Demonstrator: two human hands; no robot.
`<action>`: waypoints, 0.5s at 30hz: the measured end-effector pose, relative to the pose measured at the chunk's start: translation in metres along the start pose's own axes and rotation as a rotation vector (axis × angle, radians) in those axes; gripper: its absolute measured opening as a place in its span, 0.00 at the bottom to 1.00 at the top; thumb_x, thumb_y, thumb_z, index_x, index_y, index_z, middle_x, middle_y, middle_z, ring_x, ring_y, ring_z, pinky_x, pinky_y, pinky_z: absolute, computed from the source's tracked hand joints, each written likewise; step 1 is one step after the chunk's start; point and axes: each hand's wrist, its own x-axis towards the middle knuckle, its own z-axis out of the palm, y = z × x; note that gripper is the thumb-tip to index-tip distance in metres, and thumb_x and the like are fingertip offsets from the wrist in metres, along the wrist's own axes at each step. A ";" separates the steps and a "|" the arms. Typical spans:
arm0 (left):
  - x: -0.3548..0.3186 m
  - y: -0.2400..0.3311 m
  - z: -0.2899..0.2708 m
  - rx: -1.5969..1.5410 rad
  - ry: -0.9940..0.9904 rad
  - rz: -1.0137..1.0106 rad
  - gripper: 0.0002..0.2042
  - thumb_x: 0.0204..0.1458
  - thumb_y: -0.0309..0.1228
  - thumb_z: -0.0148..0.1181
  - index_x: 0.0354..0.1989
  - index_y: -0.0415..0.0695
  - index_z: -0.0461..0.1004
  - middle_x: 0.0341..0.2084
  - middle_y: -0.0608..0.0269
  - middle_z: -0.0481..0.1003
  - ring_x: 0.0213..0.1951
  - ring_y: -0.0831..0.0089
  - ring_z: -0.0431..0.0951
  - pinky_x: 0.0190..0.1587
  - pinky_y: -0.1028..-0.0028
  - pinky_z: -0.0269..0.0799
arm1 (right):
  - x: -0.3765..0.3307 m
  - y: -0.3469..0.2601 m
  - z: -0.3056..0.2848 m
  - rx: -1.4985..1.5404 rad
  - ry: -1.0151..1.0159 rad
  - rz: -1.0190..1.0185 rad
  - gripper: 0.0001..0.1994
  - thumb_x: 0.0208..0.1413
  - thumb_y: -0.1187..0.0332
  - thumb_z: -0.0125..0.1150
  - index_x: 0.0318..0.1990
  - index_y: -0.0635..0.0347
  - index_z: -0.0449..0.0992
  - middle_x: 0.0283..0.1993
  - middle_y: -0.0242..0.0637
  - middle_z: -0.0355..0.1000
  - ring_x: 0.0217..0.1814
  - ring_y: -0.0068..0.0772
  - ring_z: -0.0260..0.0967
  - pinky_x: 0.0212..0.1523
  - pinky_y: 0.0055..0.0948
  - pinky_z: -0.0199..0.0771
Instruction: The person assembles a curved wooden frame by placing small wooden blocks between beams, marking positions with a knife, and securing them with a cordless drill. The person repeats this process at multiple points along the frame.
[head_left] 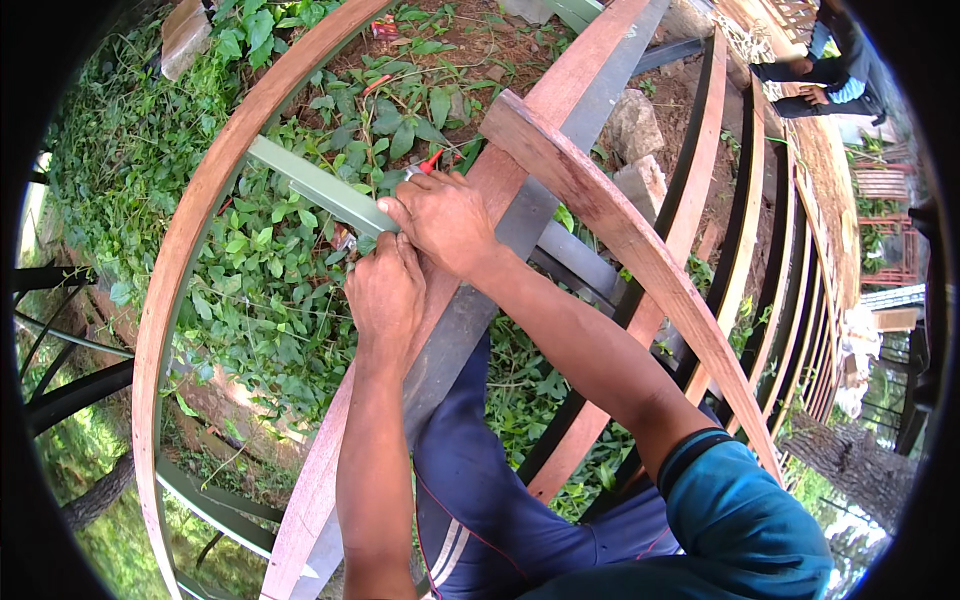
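Observation:
A long reddish wooden plank point(492, 186) runs diagonally past my hands, along a dark grey metal beam point(530, 215). A light green metal bar point(318, 192) reaches from a curved wooden rail point(183, 215) to the plank. My left hand point(385, 295) is closed at the plank's edge, just below the bar's end; its fingertips are hidden. Touching it, my right hand point(445, 222) is curled over the plank with its thumb by the bar's end. A small red-tipped thing point(430, 160) shows beyond its fingers. What either hand grips is hidden.
Another wooden plank point(620, 230) crosses over the first at right. Several wood-topped dark beams point(700, 150) stand in a row beyond it. Leafy plants point(270, 260) cover the ground below. Stones point(635, 125) lie near the beams. Another person point(830, 70) is at the far right.

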 end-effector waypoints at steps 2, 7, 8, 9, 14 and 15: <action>0.001 -0.003 0.001 -0.046 0.031 0.005 0.16 0.70 0.34 0.49 0.40 0.34 0.79 0.24 0.39 0.80 0.26 0.43 0.82 0.34 0.49 0.77 | -0.001 0.001 -0.003 0.067 -0.033 0.033 0.20 0.69 0.56 0.54 0.29 0.60 0.76 0.30 0.46 0.76 0.38 0.53 0.76 0.47 0.49 0.73; 0.002 -0.020 0.007 -0.664 0.227 -0.233 0.17 0.73 0.36 0.45 0.40 0.34 0.76 0.20 0.56 0.78 0.21 0.68 0.81 0.27 0.68 0.77 | -0.002 0.015 -0.018 0.468 -0.107 0.133 0.14 0.70 0.66 0.48 0.36 0.63 0.78 0.34 0.45 0.78 0.42 0.39 0.78 0.49 0.40 0.74; 0.000 -0.022 0.009 -0.734 0.244 -0.206 0.18 0.74 0.36 0.45 0.40 0.34 0.75 0.21 0.58 0.78 0.21 0.71 0.80 0.27 0.70 0.76 | -0.002 0.018 -0.021 0.611 -0.145 0.196 0.14 0.70 0.68 0.46 0.38 0.63 0.78 0.36 0.44 0.79 0.43 0.35 0.78 0.50 0.38 0.74; -0.001 -0.024 0.010 -0.831 0.271 -0.139 0.18 0.74 0.37 0.44 0.40 0.34 0.75 0.21 0.60 0.77 0.22 0.74 0.79 0.27 0.71 0.76 | -0.002 0.020 -0.025 0.717 -0.071 0.224 0.13 0.71 0.68 0.46 0.41 0.64 0.78 0.39 0.43 0.79 0.45 0.33 0.78 0.52 0.36 0.74; 0.000 -0.024 0.005 -0.926 0.182 -0.196 0.19 0.74 0.37 0.44 0.42 0.33 0.75 0.23 0.61 0.77 0.22 0.76 0.76 0.28 0.73 0.75 | -0.034 0.001 -0.041 0.988 0.185 0.421 0.11 0.74 0.70 0.46 0.52 0.65 0.73 0.50 0.39 0.79 0.52 0.28 0.74 0.59 0.32 0.74; 0.000 -0.022 0.002 -0.832 0.213 -0.150 0.18 0.74 0.37 0.45 0.41 0.34 0.75 0.24 0.58 0.78 0.23 0.72 0.78 0.28 0.70 0.76 | -0.052 -0.009 -0.045 0.950 0.182 0.549 0.10 0.74 0.70 0.47 0.53 0.65 0.73 0.49 0.39 0.79 0.52 0.28 0.74 0.59 0.32 0.74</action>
